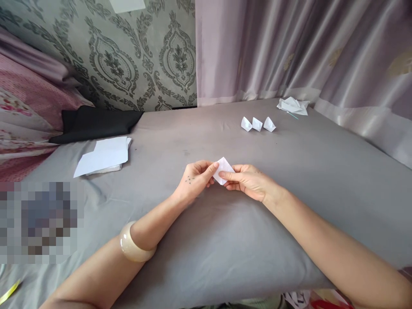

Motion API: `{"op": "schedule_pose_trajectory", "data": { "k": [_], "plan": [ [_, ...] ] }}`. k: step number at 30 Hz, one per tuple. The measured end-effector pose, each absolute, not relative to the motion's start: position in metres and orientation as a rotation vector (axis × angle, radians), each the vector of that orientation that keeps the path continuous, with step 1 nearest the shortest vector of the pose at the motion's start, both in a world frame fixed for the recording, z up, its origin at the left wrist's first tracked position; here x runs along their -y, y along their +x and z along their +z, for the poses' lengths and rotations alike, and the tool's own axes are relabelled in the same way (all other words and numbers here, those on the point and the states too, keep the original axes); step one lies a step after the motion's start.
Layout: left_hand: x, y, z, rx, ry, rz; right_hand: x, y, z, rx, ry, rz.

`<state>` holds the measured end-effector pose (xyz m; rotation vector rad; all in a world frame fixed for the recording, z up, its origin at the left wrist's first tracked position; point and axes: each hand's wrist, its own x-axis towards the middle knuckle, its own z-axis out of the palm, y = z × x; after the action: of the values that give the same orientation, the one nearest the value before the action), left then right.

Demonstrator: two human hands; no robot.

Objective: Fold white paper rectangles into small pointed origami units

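Between my two hands is a small folded piece of white paper (225, 165), diamond-shaped, held above the grey sheet. My left hand (197, 178) pinches its left corner, thumb on the front face. From the other side my right hand (247, 180) grips it, the thumb lying across its lower middle and the fingers behind. Fingertips behind the paper are partly hidden. Farther back stand three small folded white paper shapes in a row: a left one (246, 124), a middle one (257, 124) and a right one (269, 124).
White paper sheets (104, 155) lie stacked at the left, by a black cloth (99, 122). Crumpled white paper (292, 105) and a thin light-blue stick (292, 115) are at the far right. Curtains (257, 51) border the back and right. Something yellow (9, 292) lies at the lower left.
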<state>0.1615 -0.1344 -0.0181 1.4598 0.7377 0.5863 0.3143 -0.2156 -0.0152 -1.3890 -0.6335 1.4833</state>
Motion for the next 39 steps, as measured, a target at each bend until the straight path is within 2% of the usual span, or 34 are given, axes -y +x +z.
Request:
{"op": "schedule_pose_trajectory", "data": {
  "k": [9,16,20,27,30,33,39],
  "plan": [
    [0.122,0.165,-0.026,-0.866,1.309,0.558,0.205,0.31,-0.021,0.684,-1.512,1.267],
    [0.113,0.167,-0.036,-0.891,1.599,0.685,0.197,0.309,-0.022,0.989,-1.641,1.15],
    [0.107,0.166,-0.036,-1.014,1.928,0.663,0.189,0.32,-0.027,1.385,-1.903,0.728],
    [0.096,0.163,-0.05,-0.975,2.32,0.68,0.181,0.323,-0.04,1.549,-2.069,0.343],
    [0.096,0.157,-0.052,-0.781,2.451,0.682,0.183,0.325,-0.045,1.649,-1.949,0.215],
    [0.1,0.148,-0.046,-0.61,2.556,0.597,0.187,0.328,-0.049,1.88,-1.72,0.246],
    [0.103,0.139,-0.039,-0.627,2.482,0.539,0.198,0.327,-0.048,1.983,-1.644,0.194]
  ]
}}
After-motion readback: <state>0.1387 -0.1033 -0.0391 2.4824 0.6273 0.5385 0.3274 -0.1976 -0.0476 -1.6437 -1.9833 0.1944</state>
